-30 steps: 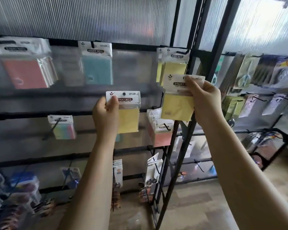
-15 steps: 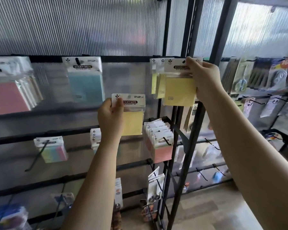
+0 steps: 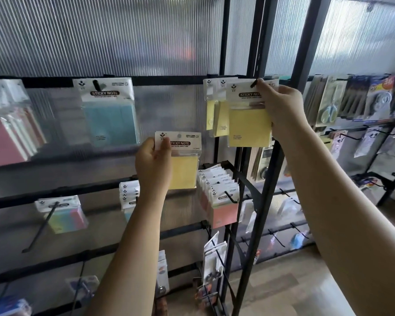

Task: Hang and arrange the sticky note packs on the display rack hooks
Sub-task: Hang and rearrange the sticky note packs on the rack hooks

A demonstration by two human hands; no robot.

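My right hand (image 3: 283, 108) pinches the header of a yellow sticky note pack (image 3: 249, 124) at the top right hook (image 3: 253, 83); the hook tip shows through the pack's hole. Behind it on that hook hang other yellow packs (image 3: 214, 110). My left hand (image 3: 154, 163) grips a second yellow sticky note pack (image 3: 184, 165) by its upper left corner, held free in front of the panel, lower and to the left. The display rack's top black rail (image 3: 169, 79) runs across.
A blue pack (image 3: 110, 115) hangs on the top middle hook and pink packs (image 3: 7, 133) at far left. Lower hooks carry a pastel pack (image 3: 64, 215), pink-orange packs (image 3: 221, 201) and others. Black rack posts (image 3: 271, 179) stand right; a second rack (image 3: 363, 99) holds scissors and other goods.
My right hand has raised its yellow pack from mid height to the top right hook and its hole now sits at the hook tip. My left hand with its pack has stayed about level.
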